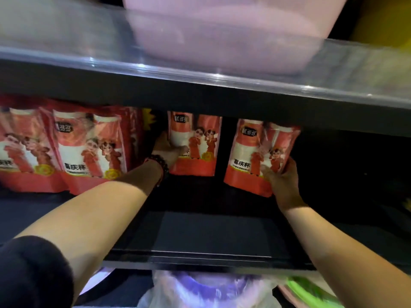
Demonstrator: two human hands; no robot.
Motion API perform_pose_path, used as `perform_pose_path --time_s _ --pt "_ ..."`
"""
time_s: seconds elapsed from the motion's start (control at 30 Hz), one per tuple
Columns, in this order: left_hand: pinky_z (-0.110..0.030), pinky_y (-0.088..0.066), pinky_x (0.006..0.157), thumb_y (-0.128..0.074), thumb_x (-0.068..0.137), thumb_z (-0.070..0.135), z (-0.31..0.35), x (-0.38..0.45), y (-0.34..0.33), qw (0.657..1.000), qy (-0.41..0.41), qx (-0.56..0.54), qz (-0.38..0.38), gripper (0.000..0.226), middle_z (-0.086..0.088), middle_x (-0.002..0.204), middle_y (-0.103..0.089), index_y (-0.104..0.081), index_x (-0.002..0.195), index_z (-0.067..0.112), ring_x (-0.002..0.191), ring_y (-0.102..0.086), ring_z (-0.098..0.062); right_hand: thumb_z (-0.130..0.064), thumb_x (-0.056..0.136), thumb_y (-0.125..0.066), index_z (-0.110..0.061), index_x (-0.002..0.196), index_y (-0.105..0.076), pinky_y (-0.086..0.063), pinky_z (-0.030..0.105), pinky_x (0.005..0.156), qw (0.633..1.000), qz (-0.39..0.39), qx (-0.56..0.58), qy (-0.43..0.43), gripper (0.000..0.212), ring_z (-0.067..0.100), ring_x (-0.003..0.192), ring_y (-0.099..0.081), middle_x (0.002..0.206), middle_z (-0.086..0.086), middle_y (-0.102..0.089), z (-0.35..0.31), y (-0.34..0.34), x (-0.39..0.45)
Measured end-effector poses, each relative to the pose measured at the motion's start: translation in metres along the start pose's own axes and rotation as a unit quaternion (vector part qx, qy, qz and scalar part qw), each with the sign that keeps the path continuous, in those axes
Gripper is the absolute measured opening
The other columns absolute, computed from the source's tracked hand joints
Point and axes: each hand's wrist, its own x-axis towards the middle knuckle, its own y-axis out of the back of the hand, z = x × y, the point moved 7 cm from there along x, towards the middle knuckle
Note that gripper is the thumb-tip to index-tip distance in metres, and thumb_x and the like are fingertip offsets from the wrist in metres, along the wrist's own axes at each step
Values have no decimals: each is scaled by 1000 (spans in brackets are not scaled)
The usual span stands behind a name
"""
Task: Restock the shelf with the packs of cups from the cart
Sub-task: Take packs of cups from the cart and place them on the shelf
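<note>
On shelf (200, 230), packs (193, 143) in hands (282, 181).

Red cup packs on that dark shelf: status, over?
Left hand grips middle red cup pack. Right hand grips right red cup pack. Both upright on dark shelf; more packs stand left. Nothing blocking.

Dim, shadowed shelf bay (213, 232); glare streaks the clear rail (200, 72), edges smear with wide-angle blur.
</note>
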Motion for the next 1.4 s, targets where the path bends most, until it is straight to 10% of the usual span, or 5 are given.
perform_pose_path --time_s 0.4,0.77,1.4 --pt "-27 -32 106 -69 89 6 -13 34 -8 996 -26 -47 78 70 -10 150 -45 -34 149 11 137 -42 -25 -24 60 -89 -21 146 -45 -58 17 66 999 -28 21 -1 97 -2 95 -71 116 -10 -68 36 -40 68" --pt "-14 -38 98 -71 87 11 -30 36 -20 990 -71 -101 61 77 12 135 -47 -29 151 19 120 -49 2 -9 75 -82 -14 147 -43 -60 22 76 997 -77 20 -14 82 13 110 -70 128 4 -68 53 -58 91" --pt "-27 -35 103 -76 84 22 -65 5 -16 994 104 18 17 90 -7 148 -48 -22 155 18 134 -47 -27 -13 85 -79 -23 151 -38 -46 43 107 987 -58 -91 -122 79 15 118 -60 132 -3 -63 58 -55 71"
